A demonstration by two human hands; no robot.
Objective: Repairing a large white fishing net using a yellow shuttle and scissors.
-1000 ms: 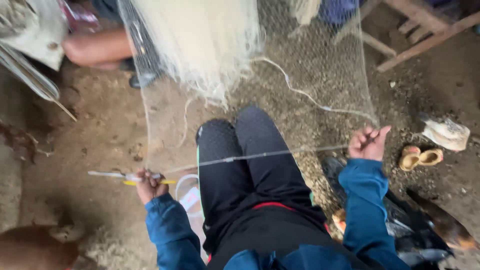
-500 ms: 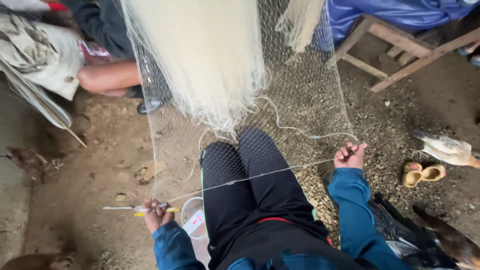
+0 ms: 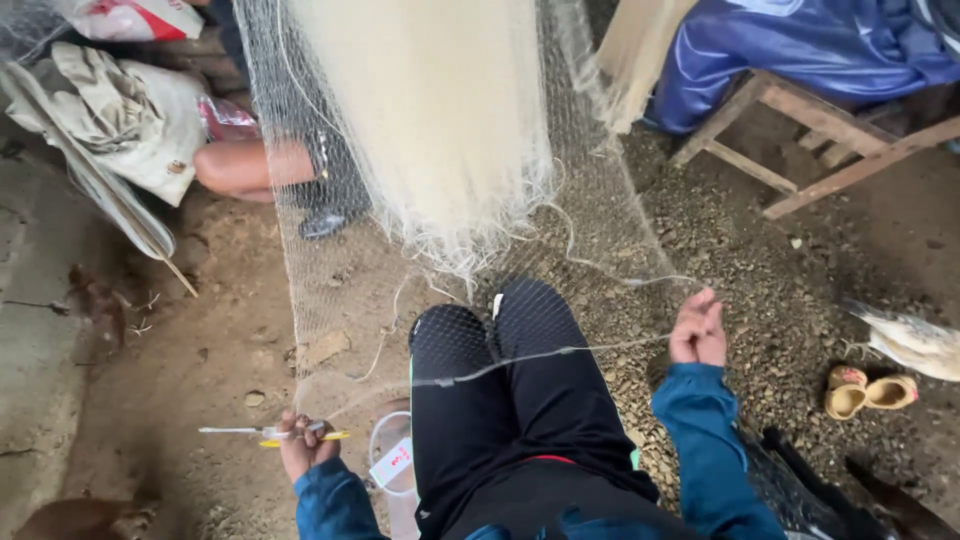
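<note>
A pale fishing net [image 3: 430,140] hangs in front of me and spreads over my knees in black trousers [image 3: 510,390]. Its edge line [image 3: 560,352] runs taut across my lap. My right hand [image 3: 697,330] pinches that line at the right, fingers closed. My left hand [image 3: 305,445] is low on the left, closed on a thin netting needle [image 3: 250,432] with a yellow part, which points left. Both sleeves are blue.
Another person's bare leg [image 3: 255,165] shows behind the net, top left, beside crumpled cloth [image 3: 130,110]. A wooden bench [image 3: 800,150] with blue tarpaulin stands top right. A bird [image 3: 915,340] and small sandals [image 3: 860,392] lie right. A white spool [image 3: 390,460] sits by my left knee. The ground is dirt and gravel.
The view has tilted up, so the hanging net fills more of it. My hands have kept their holds, and the line stays stretched across my lap.
</note>
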